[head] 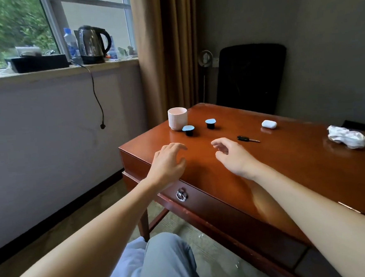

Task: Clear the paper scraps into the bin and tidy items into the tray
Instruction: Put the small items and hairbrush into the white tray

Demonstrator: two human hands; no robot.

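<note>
On the red-brown wooden desk (287,163) stands a pink ribbed cup (177,118) at the far left corner. Two small black capsules with blue lids (189,130) (210,123) sit beside it. A black key (247,139) lies mid-desk, and a white earbud case (269,124) lies further back. A crumpled white paper scrap (347,136) rests at the right. My left hand (168,163) hovers over the desk's near left corner, fingers apart and empty. My right hand (232,156) hovers beside it, fingers curled loosely and empty, just short of the key. No bin or tray is in view.
A black chair (250,77) stands behind the desk. The windowsill holds a kettle (92,45), a water bottle (71,45) and a black box (38,63); a cord hangs down the wall. A drawer with a metal handle (181,195) faces me. My knee (162,263) is below.
</note>
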